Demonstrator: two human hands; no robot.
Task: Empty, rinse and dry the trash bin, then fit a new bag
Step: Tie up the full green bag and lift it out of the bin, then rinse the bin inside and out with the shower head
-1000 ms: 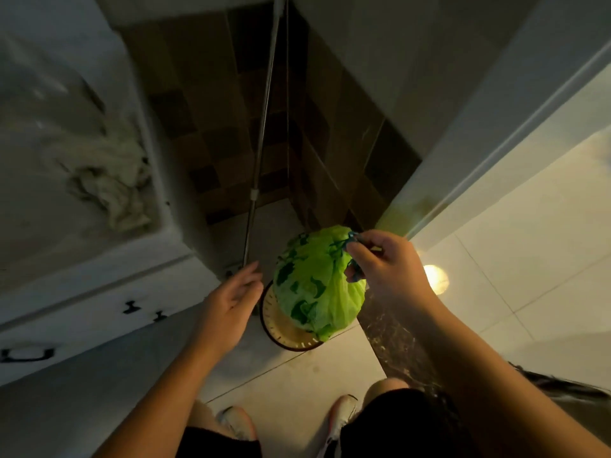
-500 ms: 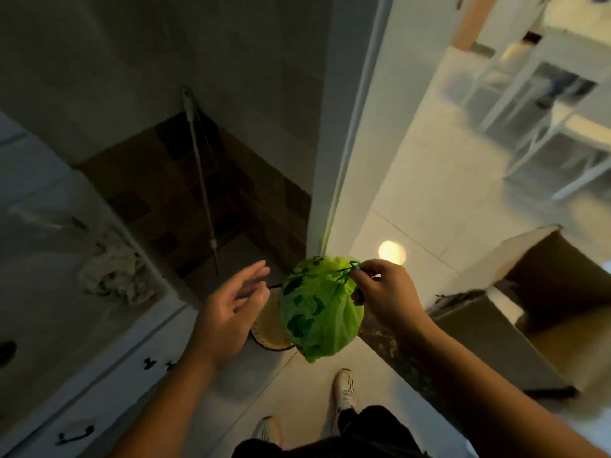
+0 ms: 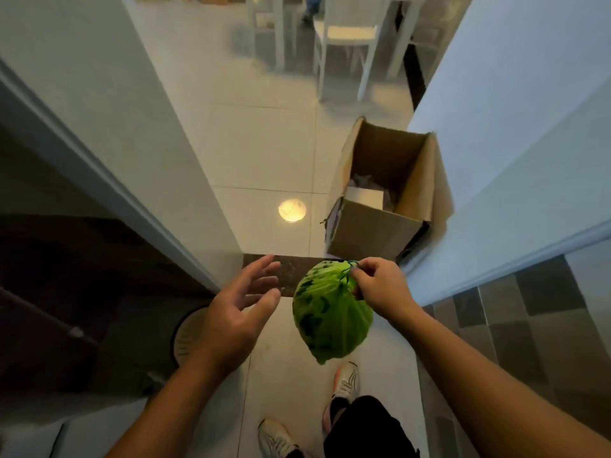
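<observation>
The right hand pinches the tied green trash bag, lifted clear of the bin; the left hand hangs spread, empty. Disposal, rinsing, drying and rebagging remain.

Light was dim and warm. A round glare spot shone on the floor. The left side lay in deep shadow; far chairs blurred, edges bowed by the wide lens.

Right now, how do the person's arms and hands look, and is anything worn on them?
Both forearms are bare, with no sleeves in view. The left hand and the right hand carry no gloves, and no watch, ring or bracelet is visible.
</observation>
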